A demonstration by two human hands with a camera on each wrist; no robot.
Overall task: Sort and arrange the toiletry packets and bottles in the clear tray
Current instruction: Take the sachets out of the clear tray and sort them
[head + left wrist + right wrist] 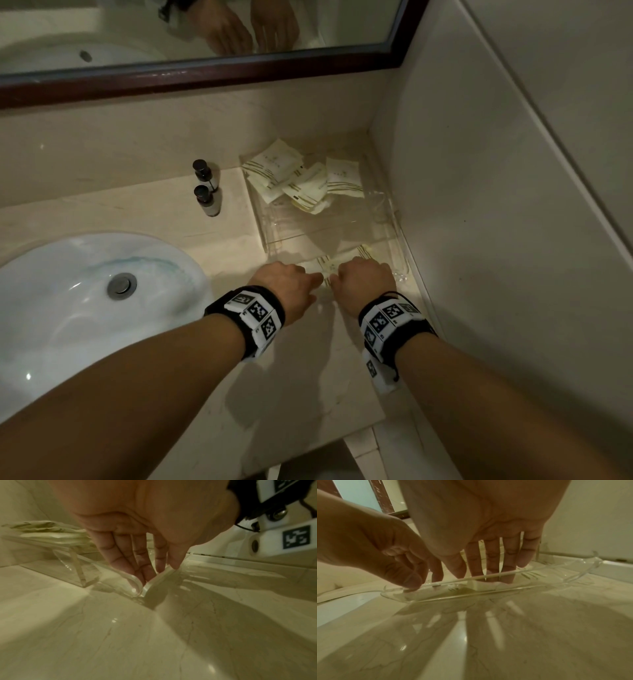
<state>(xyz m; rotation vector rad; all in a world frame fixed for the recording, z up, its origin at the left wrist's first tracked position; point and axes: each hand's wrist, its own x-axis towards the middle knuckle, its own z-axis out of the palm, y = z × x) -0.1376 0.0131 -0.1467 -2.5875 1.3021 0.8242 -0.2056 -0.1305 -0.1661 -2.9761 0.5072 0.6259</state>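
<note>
A clear tray (274, 236) sits in the counter's right corner against the wall. Several cream packets (301, 178) lie in a loose heap on its raised back part. A long cream packet (346, 258) lies in the low front section. My left hand (294, 279) pinches the packet's (159, 578) left end between thumb and fingers, inside the tray rim (85, 580). My right hand (359, 274) reaches over the front rim (539, 570) with straight fingers (493, 563), their tips resting on the packet (476, 584). Two small black-capped bottles (205, 188) stand upright on the counter, left of the tray.
A white sink basin (85, 291) takes up the left of the counter. A dark-framed mirror (205, 75) runs along the back. The side wall (479, 205) stands right against the tray. Bare marble counter (291, 359) lies under my wrists.
</note>
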